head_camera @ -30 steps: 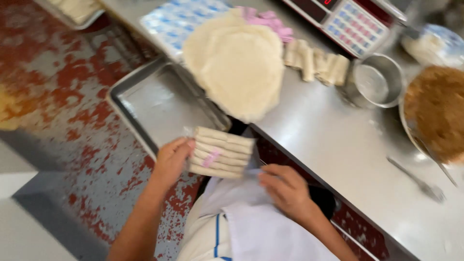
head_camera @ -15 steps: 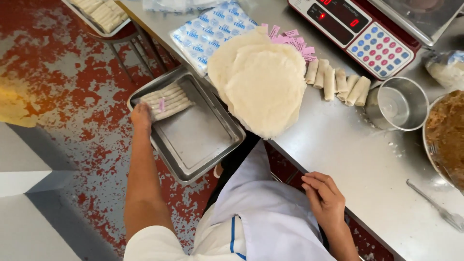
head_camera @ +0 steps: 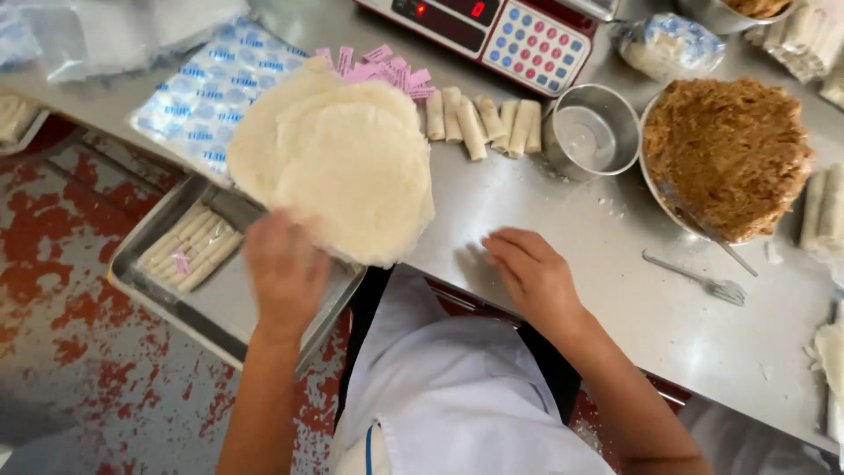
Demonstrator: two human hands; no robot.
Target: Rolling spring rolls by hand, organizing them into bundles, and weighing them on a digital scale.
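A red-and-white weighing scale point(head_camera: 492, 35) with coloured keys stands at the far edge of the steel table point(head_camera: 615, 290). Before it lie five rolled spring rolls point(head_camera: 483, 123) in a row, just beside an empty steel cup point(head_camera: 591, 132). To the right, a wide bowl point(head_camera: 655, 189) holds brown filling point(head_camera: 725, 154); a fork point(head_camera: 694, 277) lies near it.
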